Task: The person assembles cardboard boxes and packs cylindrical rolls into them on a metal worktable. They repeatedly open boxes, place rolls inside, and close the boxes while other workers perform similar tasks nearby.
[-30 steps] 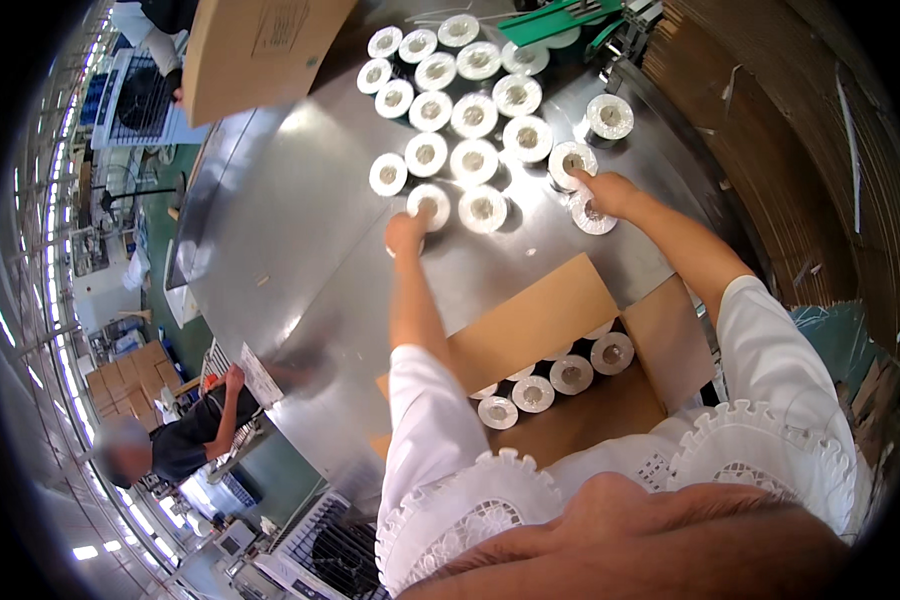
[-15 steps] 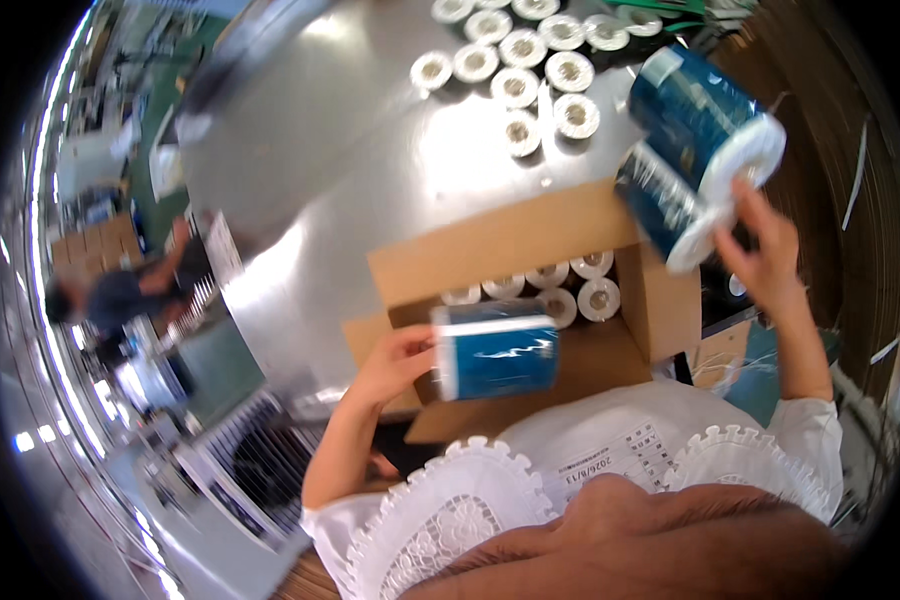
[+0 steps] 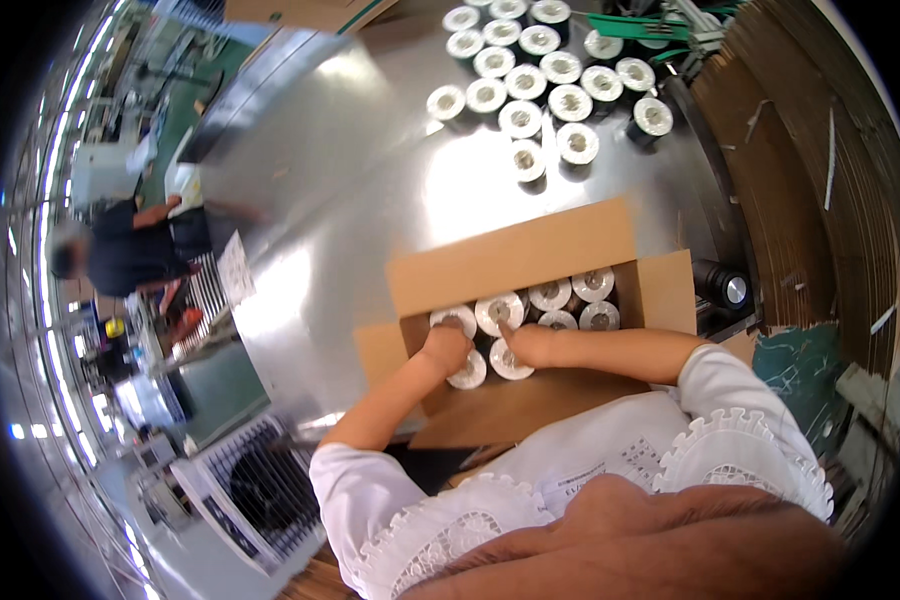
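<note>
An open cardboard carton (image 3: 515, 255) stands before me at the near side of the metal table. Inside it, several wrapped rolls stand upright in two rows, their white round ends facing up. My left hand (image 3: 448, 346) is in the carton's left part, fingers closed at the top of the far-left roll (image 3: 452, 315). My right hand (image 3: 532, 345) reaches in beside it, its fingers at the core of the neighbouring roll (image 3: 497, 309), which sits a little higher than the others. Both fingertips are partly hidden. A near-row roll (image 3: 511, 361) shows below my right hand.
Several more upright rolls (image 3: 523, 82) stand at the back of the metal table (image 3: 340, 200). Right of the carton lies a black cylinder (image 3: 725, 287); stacked cardboard (image 3: 785, 190) rises beyond. A fan-like unit (image 3: 260, 465) is at lower left. Another person (image 3: 125, 245) is further left.
The blue rolls that both hands held above and beside the carton are now down inside it. My right hand came in from the far right; my left moved right and slightly up into the carton.
</note>
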The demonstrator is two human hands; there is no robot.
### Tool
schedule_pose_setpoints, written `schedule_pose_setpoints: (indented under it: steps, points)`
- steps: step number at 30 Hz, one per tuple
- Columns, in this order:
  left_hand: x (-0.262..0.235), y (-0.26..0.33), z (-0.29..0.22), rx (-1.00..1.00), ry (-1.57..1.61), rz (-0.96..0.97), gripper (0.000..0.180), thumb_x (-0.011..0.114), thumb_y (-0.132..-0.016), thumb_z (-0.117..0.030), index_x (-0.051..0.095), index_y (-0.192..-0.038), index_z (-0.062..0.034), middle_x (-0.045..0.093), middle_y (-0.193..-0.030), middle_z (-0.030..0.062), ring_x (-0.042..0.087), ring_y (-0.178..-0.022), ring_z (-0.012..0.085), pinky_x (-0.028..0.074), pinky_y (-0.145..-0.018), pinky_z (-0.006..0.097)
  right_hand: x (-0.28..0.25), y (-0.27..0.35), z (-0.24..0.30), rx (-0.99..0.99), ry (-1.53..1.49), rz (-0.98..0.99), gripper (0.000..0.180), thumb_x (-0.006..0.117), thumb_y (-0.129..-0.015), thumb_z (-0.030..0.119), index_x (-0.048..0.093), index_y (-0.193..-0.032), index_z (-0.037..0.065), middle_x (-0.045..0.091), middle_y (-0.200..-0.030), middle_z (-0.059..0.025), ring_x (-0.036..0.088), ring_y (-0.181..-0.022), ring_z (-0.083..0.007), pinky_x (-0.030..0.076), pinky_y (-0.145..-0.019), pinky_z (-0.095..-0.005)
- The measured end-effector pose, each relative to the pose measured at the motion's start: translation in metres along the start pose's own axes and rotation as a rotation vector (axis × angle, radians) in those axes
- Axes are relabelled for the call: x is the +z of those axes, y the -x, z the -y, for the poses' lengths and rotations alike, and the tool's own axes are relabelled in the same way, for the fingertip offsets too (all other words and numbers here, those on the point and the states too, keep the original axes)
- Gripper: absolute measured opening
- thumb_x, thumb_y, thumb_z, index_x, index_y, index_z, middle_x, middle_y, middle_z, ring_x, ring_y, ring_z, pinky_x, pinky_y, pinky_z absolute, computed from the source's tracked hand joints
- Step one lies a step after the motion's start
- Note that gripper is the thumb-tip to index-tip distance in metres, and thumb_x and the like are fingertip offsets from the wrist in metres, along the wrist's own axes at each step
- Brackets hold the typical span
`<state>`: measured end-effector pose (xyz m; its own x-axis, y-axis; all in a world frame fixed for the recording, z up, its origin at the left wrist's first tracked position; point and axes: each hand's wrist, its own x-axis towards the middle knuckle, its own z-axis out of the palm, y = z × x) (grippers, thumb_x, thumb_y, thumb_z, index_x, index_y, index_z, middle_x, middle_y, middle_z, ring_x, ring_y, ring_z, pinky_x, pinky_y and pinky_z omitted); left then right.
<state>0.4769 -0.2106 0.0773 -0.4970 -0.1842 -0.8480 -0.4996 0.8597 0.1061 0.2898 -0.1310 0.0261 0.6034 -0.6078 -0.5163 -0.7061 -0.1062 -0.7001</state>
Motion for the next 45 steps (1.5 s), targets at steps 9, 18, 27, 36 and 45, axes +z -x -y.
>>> schedule_pose_setpoints:
  steps: [9, 18, 27, 36, 45]
  points:
    - [-0.196, -0.117, 0.081, 0.103, 0.276, -1.024, 0.041, 0.073, -0.073, -0.018, 0.064, -0.113, -0.0157, 0.054, -0.120, 0.0152, 0.049, -0.113, 0.0334, 0.044, -0.092, 0.042, -0.235, 0.049, -0.170, 0.315, -0.038, -0.961, 0.041, 0.061, -0.082, 0.020, 0.056, -0.121, 0.012, 0.064, -0.095, -0.0127, 0.063, -0.087, -0.0308, 0.051, -0.075, -0.0406]
    - [-0.218, -0.303, 0.106, -0.009, -0.028, -0.729, 0.035, 0.070, -0.071, -0.023, 0.069, -0.105, -0.0184, 0.044, -0.131, 0.0150, 0.036, -0.124, 0.0330, 0.033, -0.103, 0.048, -0.253, -0.059, -0.305, 0.603, 0.070, -0.494, 0.085, 0.069, -0.072, 0.017, 0.029, -0.146, 0.017, 0.066, -0.097, -0.0198, 0.065, -0.087, -0.0343, 0.053, -0.073, -0.0440]
    - [-0.209, -0.231, 0.123, 0.010, 0.210, -0.562, 0.035, 0.074, -0.068, -0.037, 0.072, -0.098, -0.0192, 0.058, -0.105, 0.0117, 0.057, -0.098, 0.0280, 0.047, -0.085, 0.039, -0.198, 0.014, -0.292, 0.306, -0.065, -0.531, 0.076, 0.071, -0.070, 0.021, 0.039, -0.137, 0.005, 0.065, -0.093, -0.0229, 0.063, -0.086, -0.0377, 0.050, -0.076, -0.0444]
    - [-0.126, 0.043, 0.052, 0.310, 2.217, -0.558, 0.029, 0.061, -0.085, -0.006, 0.061, -0.113, 0.0016, 0.064, -0.113, 0.0137, 0.064, -0.099, 0.0229, 0.054, -0.087, 0.034, -0.229, 0.232, -0.162, 0.208, -0.507, -1.206, 0.063, 0.067, -0.076, 0.011, 0.044, -0.135, 0.002, 0.068, -0.100, -0.0123, 0.063, -0.085, -0.0137, 0.049, -0.074, -0.0278]
    - [-0.061, -0.071, -0.118, 0.047, 0.228, -0.594, 0.054, 0.071, -0.073, -0.032, 0.059, -0.123, -0.0142, 0.058, -0.112, 0.0117, 0.053, -0.102, 0.0274, 0.043, -0.080, 0.040, -0.120, 0.214, 0.002, -0.203, 0.109, -0.361, 0.057, 0.060, -0.084, 0.016, 0.041, -0.134, -0.002, 0.064, -0.088, -0.0220, 0.065, -0.073, -0.0336, 0.053, -0.060, -0.0406]
